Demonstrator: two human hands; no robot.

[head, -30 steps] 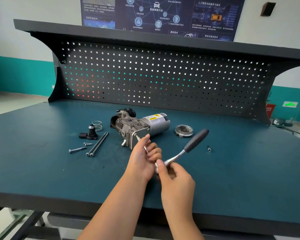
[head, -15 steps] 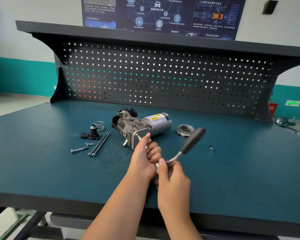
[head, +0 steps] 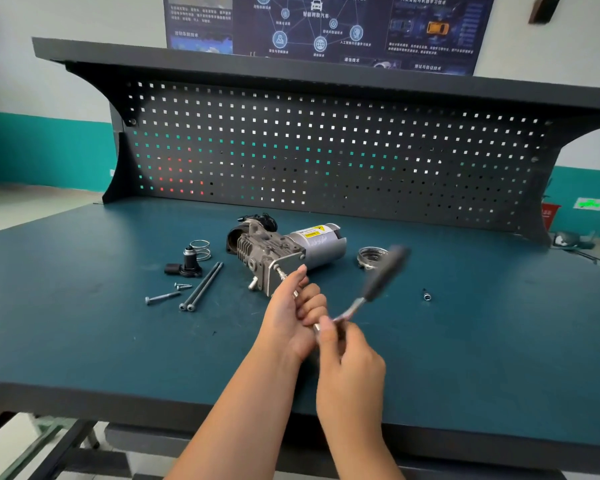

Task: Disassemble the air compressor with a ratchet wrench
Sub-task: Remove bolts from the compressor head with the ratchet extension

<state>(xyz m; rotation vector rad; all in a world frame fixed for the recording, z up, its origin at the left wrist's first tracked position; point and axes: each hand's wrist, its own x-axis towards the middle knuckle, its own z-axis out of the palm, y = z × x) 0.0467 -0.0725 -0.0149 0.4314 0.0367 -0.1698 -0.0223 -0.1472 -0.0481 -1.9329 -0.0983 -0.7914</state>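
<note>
The air compressor is lying on its side in the middle of the surface, nearer the far edge than the near one, its motor can pointing toward the far right corner. The left hand is curling its fingers round the extension bar, which is meeting the compressor's near end plate. The right hand is pinching the head end of the ratchet wrench; motion blur is hiding the exact grip. The wrench's black handle is angling up toward the far right.

Toward the left edge, two long bolts, a screw, a smaller screw, a black fitting and a spring are sitting close together, apart from the compressor. A metal ring is lying just right of the motor can, and a small socket is sitting alone further right. Wide bare stretches are running along the near edge and out to both side edges. The pegboard is closing off the far edge.

A yellow label with a warning triangle is showing on the motor can, its text too small to read. The poster above is carrying Chinese text, including 智能网联汽车 under a car icon.
</note>
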